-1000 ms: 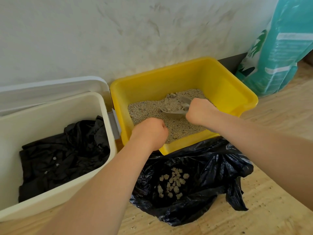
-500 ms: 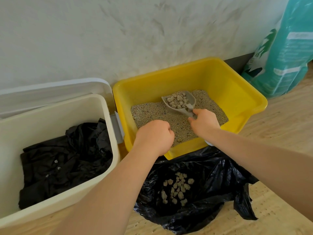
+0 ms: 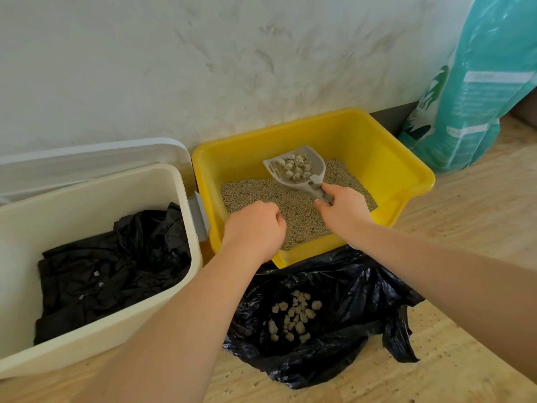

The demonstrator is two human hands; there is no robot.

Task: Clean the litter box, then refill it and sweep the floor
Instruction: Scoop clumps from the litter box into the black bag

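A yellow litter box sits against the wall, holding a layer of beige litter. My right hand grips the handle of a grey slotted scoop, raised above the litter and loaded with several pale clumps. My left hand hovers over the box's near left corner with its fingers curled; nothing shows in it. In front of the box lies an open black bag with several clumps inside.
A cream bin lined with black plastic stands to the left, its white lid open against the wall. A teal litter bag leans at the right. The floor is pale wood.
My right hand has pulled the scoop out of the litter and lifted it with clumps on it. The left hand has barely moved.
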